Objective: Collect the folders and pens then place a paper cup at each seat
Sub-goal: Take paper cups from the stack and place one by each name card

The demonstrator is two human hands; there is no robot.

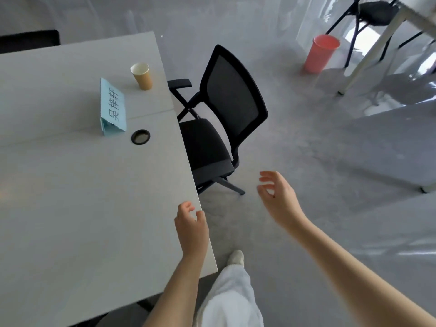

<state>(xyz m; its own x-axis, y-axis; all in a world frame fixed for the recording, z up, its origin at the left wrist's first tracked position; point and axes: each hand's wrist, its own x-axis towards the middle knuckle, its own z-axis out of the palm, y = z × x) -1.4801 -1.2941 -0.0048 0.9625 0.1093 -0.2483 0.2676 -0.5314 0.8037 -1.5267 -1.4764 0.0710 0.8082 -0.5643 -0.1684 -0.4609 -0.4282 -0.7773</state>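
Both arms reaching forward: left hand (191, 228) hovering over worktop (82, 197) edge, right hand (278, 197) over floor; both grips loosely open, holding nothing.

I stood in what looked like an office meeting room. A long pale grey table (70, 185) had a round cable port (140, 137) and a blue folded name card (113, 107) standing near a paper cup (142, 76). A black mesh-backed chair (226, 109) sat at its right edge. Far right stood another white-legged table (368, 55), a folding chair (375, 13) and a pink bin (320, 54).
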